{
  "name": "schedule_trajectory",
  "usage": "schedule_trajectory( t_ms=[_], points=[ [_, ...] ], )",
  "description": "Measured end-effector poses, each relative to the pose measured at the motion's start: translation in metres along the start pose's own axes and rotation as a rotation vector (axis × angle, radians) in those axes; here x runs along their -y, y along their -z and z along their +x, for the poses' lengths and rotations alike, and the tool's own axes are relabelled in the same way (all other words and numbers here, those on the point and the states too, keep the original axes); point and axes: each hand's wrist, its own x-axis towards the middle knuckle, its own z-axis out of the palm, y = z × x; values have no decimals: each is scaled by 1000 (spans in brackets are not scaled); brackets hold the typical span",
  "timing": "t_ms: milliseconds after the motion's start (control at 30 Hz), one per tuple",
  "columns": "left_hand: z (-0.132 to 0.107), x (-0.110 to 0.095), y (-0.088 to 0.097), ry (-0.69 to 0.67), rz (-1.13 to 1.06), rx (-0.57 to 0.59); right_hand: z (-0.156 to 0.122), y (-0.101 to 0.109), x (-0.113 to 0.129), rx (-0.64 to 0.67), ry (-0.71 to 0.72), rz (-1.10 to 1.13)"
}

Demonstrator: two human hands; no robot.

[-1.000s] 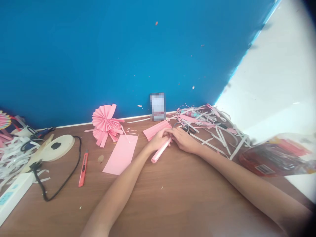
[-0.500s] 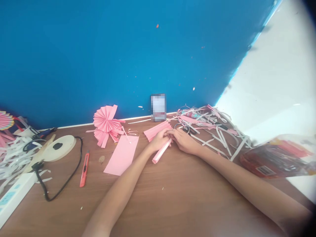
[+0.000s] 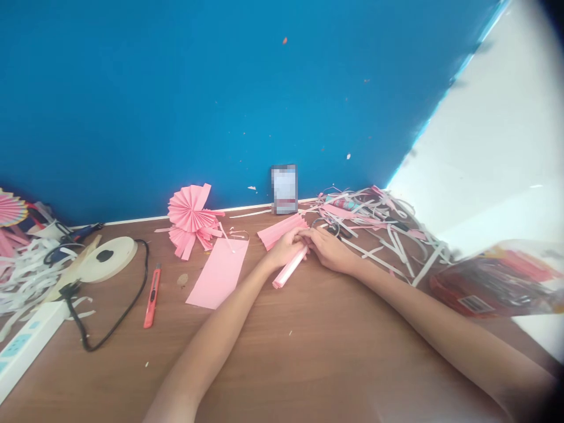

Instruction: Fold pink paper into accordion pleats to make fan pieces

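Close together above the brown table (image 3: pixel 308 352), my left hand (image 3: pixel 285 249) and my right hand (image 3: pixel 326 248) both grip a narrow folded strip of pink paper (image 3: pixel 288 270) with a white stripe along it. Their fingertips meet at its far end and hide that part. Just behind my left hand lies a pleated piece of pink paper (image 3: pixel 277 231). To the left is a flat pink sheet (image 3: pixel 222 267), with pink paper fans (image 3: pixel 191 211) beyond it. Scissors (image 3: pixel 328 225), partly hidden, lie behind my right hand.
A red box cutter (image 3: pixel 152 296), a tape roll (image 3: pixel 110 261), a black cable (image 3: pixel 118 329) and a white power strip (image 3: pixel 33 341) lie left. A phone (image 3: pixel 285 189) leans on the blue wall. Paper scraps (image 3: pixel 392 220) and a plastic bag (image 3: pixel 484 282) are on the right.
The view has shifted slightly. Both hands stay on the folded pink paper in nearly the same place, and its near end looks a little more fanned.
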Motion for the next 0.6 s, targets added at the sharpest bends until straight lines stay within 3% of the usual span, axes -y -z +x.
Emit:
schedule_trajectory(
  t_ms=[233, 600],
  points=[
    [1, 1, 0, -8, -17, 3, 1, 2, 2, 12, 43, -59],
    [-1, -3, -1, 7, -68, -38, 1, 2, 3, -67, -15, -59]
  ],
)
